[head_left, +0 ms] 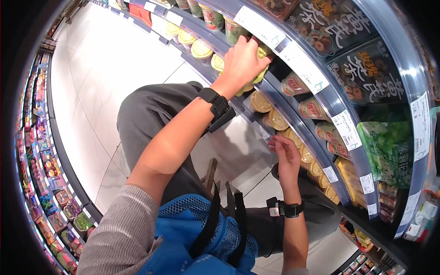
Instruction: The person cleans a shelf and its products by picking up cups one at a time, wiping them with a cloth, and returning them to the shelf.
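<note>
My left hand (243, 59) reaches to the edge of a low shelf, its fingers closed over a crumpled yellow cloth (262, 68). Part of the cloth is hidden under the hand. Green-labelled cups (234, 32) stand just beyond it, and yellow-lidded jars (201, 49) line the level below. My right hand (288, 158) hovers in front of the lower shelf with its fingers loosely bent and apart, nothing in them. Close by are gold-lidded jars (277, 120). Cups with red and green labels (313, 108) lie tilted in view behind the shelf's edge.
Black tea boxes (366, 73) and a green bag (385, 149) fill the upper shelves, with price tags (346, 128) along the rails. My knees (146, 107) are bent close to the shelving. Another stocked shelf (46, 183) runs along the left, across a pale tiled floor (87, 82).
</note>
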{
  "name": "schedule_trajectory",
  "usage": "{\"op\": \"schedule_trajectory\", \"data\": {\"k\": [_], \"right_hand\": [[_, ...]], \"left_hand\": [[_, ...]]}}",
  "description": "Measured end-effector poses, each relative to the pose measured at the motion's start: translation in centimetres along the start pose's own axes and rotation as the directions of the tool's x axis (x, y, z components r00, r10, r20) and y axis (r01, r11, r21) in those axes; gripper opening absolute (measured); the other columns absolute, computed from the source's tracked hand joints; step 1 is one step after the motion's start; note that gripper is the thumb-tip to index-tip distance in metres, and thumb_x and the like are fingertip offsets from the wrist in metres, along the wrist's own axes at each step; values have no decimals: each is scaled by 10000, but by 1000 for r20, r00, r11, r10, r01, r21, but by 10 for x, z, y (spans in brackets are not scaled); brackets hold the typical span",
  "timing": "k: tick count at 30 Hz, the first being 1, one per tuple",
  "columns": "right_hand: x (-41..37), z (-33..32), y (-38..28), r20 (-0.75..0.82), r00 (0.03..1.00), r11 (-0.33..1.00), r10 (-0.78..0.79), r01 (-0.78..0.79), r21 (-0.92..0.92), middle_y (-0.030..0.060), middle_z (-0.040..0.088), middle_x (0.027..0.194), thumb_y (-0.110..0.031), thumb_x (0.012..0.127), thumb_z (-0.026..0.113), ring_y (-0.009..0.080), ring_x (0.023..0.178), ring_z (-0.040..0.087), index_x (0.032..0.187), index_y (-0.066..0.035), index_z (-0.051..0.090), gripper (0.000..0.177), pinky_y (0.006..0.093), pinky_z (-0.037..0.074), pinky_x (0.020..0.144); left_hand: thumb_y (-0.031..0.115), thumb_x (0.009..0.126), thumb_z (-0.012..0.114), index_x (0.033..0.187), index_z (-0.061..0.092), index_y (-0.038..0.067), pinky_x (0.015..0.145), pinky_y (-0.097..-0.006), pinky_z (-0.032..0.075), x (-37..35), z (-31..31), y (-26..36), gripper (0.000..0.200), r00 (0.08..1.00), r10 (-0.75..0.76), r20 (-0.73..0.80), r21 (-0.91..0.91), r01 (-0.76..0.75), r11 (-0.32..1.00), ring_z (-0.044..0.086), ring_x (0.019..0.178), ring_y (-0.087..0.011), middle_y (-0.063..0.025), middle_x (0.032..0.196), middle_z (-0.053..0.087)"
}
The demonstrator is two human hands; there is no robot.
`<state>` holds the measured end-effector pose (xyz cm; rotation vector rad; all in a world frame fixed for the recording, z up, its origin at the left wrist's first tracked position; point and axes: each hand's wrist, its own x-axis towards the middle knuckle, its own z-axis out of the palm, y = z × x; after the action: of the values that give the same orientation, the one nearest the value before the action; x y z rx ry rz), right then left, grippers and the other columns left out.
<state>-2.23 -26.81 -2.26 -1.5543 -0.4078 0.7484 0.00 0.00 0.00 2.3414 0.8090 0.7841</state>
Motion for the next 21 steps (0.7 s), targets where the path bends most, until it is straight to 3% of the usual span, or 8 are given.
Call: {"op": "schedule_trajectory", "data": {"k": [6, 9, 11, 12, 13, 15, 16, 21], "right_hand": [[1, -1, -1, -6, 1000, 1000, -10, 10, 4, 111, 598, 1051, -90, 923, 499, 187, 927, 596, 1064, 8, 560, 182, 304, 475, 818], [1, -4, -2, -7, 1000, 1000, -7, 7, 14, 89, 596, 1060, -72, 921, 508, 173, 934, 600, 1057, -1, 559, 162, 288, 479, 794], [2, -5, -3, -21, 1000, 1000, -7, 7, 14, 88, 597, 1052, -69, 920, 508, 176, 927, 604, 1057, -1, 560, 161, 290, 485, 787], [2, -5, -3, -21, 1000, 1000, -11, 11, 18, 88, 597, 1052, -69, 920, 508, 176, 927, 604, 1057, -1, 560, 161, 290, 485, 787], [3, -6, -2, -31, 999, 999, -4, 5, 32, 88, 598, 1049, -66, 919, 508, 177, 922, 606, 1056, -2, 560, 161, 291, 488, 786], [3, -7, -2, -42, 999, 999, 3, -1, 44, 88, 599, 1045, -64, 918, 508, 178, 918, 608, 1056, -2, 561, 160, 292, 490, 784], [3, -7, -2, -44, 999, 999, 1, 1, 47, 87, 600, 1042, -63, 918, 509, 178, 917, 608, 1056, -3, 561, 159, 292, 490, 784], [5, -7, 2, -54, 999, 999, 3, 0, 55, 87, 603, 1032, -65, 917, 512, 179, 913, 610, 1050, -5, 562, 155, 290, 489, 782]], "left_hand": [[321, 696, 716, 1087, 509, 28, 662, -471, 500, 0, 2, 3, 531, 996, 65, -54, 40, -62, 997, 592, 775, -414, -225, 999, 499], [340, 673, 734, 1066, 480, 13, 648, -464, 499, -8, 1, 9, 571, 981, 69, -181, -4, -71, 997, 590, 757, -406, -220, 1020, 482], [367, 635, 764, 1047, 450, -8, 650, -449, 499, -18, -4, 12, 639, 984, -9, -179, -74, -4, 997, 584, 778, -401, -227, 1078, 464], [377, 610, 792, 1062, 429, -36, 753, -388, 473, -25, -8, 16, 712, 981, -83, -176, -81, 70, 994, 566, 920, -356, -197, 1049, 515], [377, 610, 792, 1062, 429, -36, 753, -388, 473, -30, -12, 20, 712, 981, -79, -177, -79, 66, 995, 566, 920, -356, -197, 1049, 515], [380, 607, 806, 1121, 390, -43, 795, -388, 469, -36, -19, 24, 785, 950, -289, -117, -231, 257, 939, 559, 994, -346, -226, 1105, 525], [394, 602, 814, 1217, 340, -55, 830, -391, 462, -37, -17, 21, 897, 950, -216, -227, -204, 170, 964, 558, 1020, -350, -253, 1133, 528], [411, 602, 810, 1310, 304, -53, 831, -399, 464, -29, -28, 16, 986, 970, -154, -188, -130, 131, 983, 558, 1026, -358, -250, 1110, 542]]}}
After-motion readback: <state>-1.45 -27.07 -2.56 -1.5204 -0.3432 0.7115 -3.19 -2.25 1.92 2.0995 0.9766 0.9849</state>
